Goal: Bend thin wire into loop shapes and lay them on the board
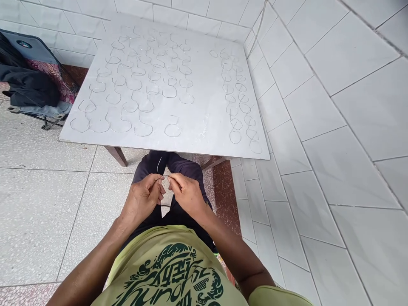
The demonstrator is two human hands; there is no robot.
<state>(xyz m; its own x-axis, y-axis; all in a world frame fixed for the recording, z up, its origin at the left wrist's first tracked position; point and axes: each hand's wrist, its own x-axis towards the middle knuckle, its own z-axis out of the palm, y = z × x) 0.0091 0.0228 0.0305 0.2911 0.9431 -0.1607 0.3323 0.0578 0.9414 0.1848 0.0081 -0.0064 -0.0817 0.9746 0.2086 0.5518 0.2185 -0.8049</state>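
Note:
My left hand (143, 197) and my right hand (188, 195) are held together above my lap, and their fingertips pinch a thin silver wire (158, 166). One end of this wire rises upward from the left hand's fingers. Ahead lies a white board (204, 123) on a low table, covered in rows of several bent wire hooks. One such hook (173, 128) lies nearest the board's front edge, well beyond my hands. None of the hooks touches my hands.
A folding chair (38, 76) with dark cloth on it stands left of the board. Wooden table legs (116, 155) show under the board's front edge. White tiles cover the floor and the wall at right. A long thin wire (259, 29) runs along the board's far right corner.

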